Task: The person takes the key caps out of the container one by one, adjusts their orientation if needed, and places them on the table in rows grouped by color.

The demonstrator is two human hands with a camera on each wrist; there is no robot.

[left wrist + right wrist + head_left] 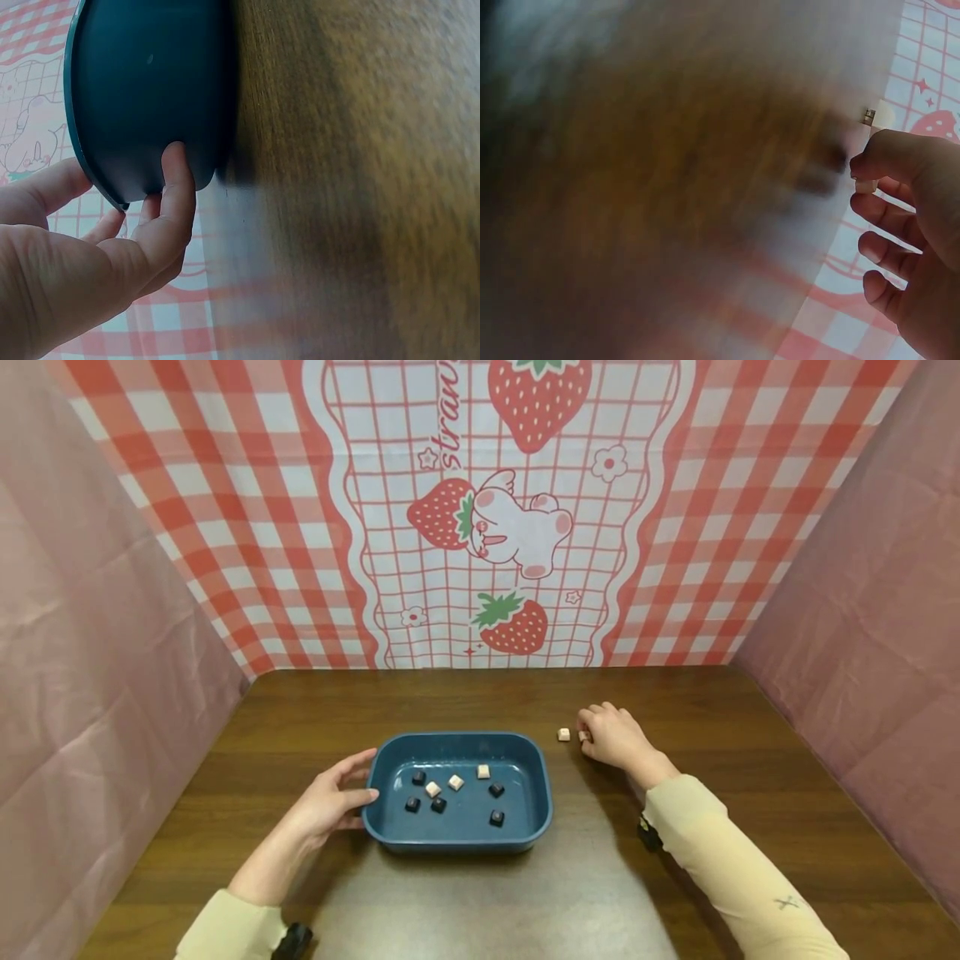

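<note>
A dark blue tray (459,739) sits mid-table with several small black cubes (497,790) and pale pink cubes (455,782) inside. My left hand (365,777) rests against the tray's left end. In the left wrist view its fingertips (174,161) press the tray's outer wall (150,82), with the thumb off to the side. My right hand (586,732) lies on the table right of the tray, fingers curled, pinching a pink cube (583,737) at its tips. A loose pink cube (564,734) lies just left of it, also showing as a small cube (869,116) above my right hand (859,176).
The wooden table (750,760) is boxed in by pink cloth side walls (90,677) and a red checked strawberry backdrop (495,527). Bare wood lies in front of the tray and to the far right.
</note>
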